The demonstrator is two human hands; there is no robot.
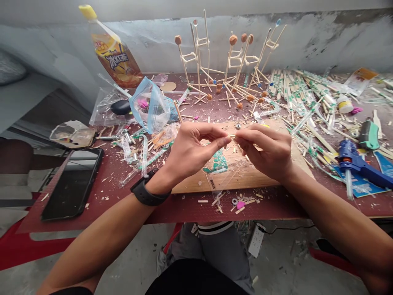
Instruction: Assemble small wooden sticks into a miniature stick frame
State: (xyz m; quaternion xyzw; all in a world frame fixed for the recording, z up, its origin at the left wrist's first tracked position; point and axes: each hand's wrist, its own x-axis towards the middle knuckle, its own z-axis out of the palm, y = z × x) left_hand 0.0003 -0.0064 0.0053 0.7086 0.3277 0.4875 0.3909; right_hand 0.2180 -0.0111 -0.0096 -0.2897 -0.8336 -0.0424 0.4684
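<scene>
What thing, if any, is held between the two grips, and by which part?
A small pale piece, pinched by the left grip at one end and the right grip at the other; only a short stretch shows between.

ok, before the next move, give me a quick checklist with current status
1. Small stick piece secured: pinched between the fingertips of left grip and right grip. Ok.
2. Wooden board under the hands free of debris: chips and offcuts scattered on it. Not ok.
3. Blue glue gun apart from both hands: lying at the right of the table. Ok.
4. Glue gun temperature: nothing visible shows it. Cannot tell.
5. Black phone apart from the hands: lying at the left of the table. Ok.
6. White power strip live: on the floor, cord at one end. Cannot tell.
</scene>
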